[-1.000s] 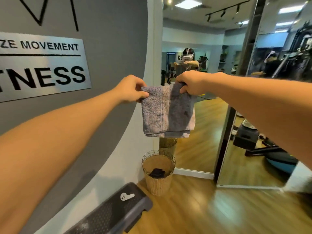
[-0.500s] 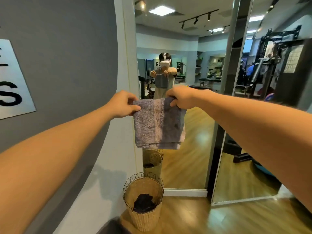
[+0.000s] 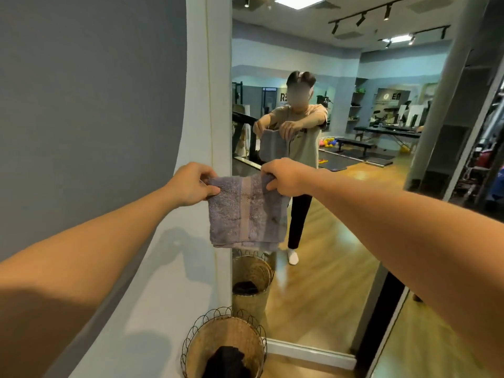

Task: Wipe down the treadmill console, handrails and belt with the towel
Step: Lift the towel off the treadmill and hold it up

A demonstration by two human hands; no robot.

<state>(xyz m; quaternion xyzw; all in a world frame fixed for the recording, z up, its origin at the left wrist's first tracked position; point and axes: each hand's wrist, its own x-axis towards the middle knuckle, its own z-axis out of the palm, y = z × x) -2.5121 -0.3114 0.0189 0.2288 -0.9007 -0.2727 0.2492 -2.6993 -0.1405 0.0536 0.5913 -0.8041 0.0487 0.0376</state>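
Observation:
A grey-purple folded towel (image 3: 245,211) hangs in the air in front of me, held by its top edge. My left hand (image 3: 192,184) pinches the top left corner and my right hand (image 3: 283,177) grips the top right corner. Both arms are stretched out toward a wall mirror (image 3: 341,186). In the mirror, part of a treadmill (image 3: 242,121) shows behind my reflection. No treadmill is in direct view.
A wicker basket (image 3: 207,336) with a dark cloth inside stands on the wooden floor below the towel, against the grey and white wall (image 3: 95,105). A dark pillar (image 3: 447,118) and gym machines stand at the right.
My view has swung right and tilted up. The wall sign and the black step platform have left the frame. The basket sits lower. Both hands keep hold of the towel.

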